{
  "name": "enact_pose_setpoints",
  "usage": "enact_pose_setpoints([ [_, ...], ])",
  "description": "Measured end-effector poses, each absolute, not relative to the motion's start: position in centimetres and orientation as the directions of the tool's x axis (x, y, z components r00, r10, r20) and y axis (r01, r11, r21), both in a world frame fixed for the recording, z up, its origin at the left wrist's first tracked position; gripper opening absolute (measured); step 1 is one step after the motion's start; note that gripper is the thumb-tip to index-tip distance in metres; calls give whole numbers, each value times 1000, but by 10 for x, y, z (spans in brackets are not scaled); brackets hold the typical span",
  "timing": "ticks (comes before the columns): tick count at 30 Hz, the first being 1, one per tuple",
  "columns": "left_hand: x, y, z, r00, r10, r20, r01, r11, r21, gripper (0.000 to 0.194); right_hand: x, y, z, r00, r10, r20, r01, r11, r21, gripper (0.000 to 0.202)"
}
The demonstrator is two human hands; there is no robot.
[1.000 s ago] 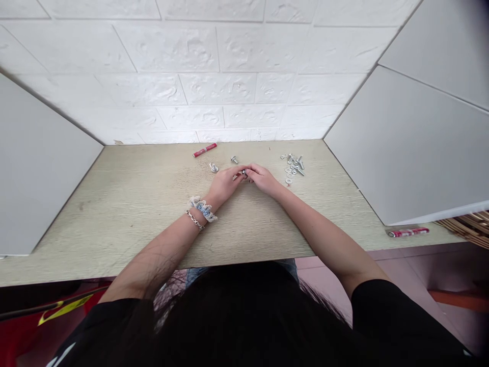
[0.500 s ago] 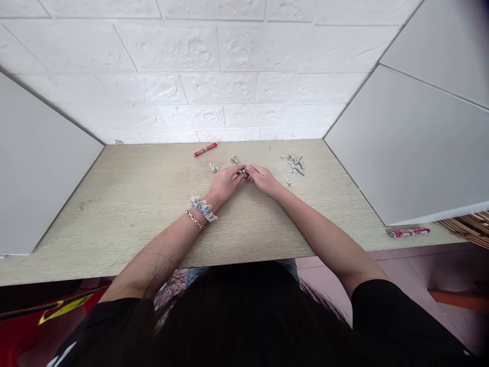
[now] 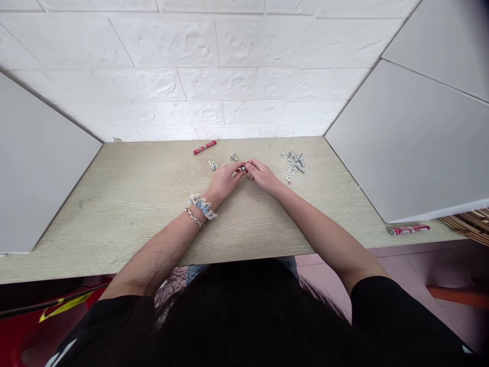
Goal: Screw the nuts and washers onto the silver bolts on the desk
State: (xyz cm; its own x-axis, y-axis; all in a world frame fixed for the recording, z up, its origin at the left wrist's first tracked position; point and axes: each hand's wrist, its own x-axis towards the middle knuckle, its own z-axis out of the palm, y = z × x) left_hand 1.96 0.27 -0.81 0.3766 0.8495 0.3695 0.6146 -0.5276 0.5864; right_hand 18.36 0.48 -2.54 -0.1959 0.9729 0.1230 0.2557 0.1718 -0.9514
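Between the fingertips of both hands is a small metal piece, apparently a nut or bolt, mostly covered by the fingers. My left hand pinches it from the left; a scrunchie and a chain bracelet are on that wrist. My right hand grips it from the right with thumb and fingers. Just beyond my left hand a bolt lies on the table, and another bolt rests to its left. A loose group of bolts, nuts and washers lies to the right of my right hand.
The light wooden table meets a white brick-patterned wall. A red tube lies near the wall, and a second red tube is at the right front edge. Grey panels stand at both sides; a wicker item is far right.
The view has tilted slightly, so everything sits a little higher. The fingers have shifted slightly around the small metal piece, which both hands still hold.
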Motion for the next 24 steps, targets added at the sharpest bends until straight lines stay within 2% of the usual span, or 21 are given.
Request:
enact_pose_setpoints([
  [3,20,2,-8,385,843,375,610,-537,583,27,184,3,-22,-219,966,140,302,203,-931,37],
  [6,19,2,-8,392,840,374,608,-542,580,27,184,3,-22,-225,966,127,311,194,-930,37],
  [12,19,3,-9,398,836,378,603,-549,579,29,184,6,-27,-213,969,128,229,177,-957,14],
  [15,19,2,-10,397,834,383,598,-552,582,30,183,6,-27,-206,970,126,168,162,-972,13],
  [18,19,2,-9,392,834,389,597,-552,582,31,182,3,-23,-166,980,107,180,137,-974,10],
  [24,20,1,-8,401,831,386,597,-557,578,29,182,1,-20,-177,976,127,269,172,-948,37],
])
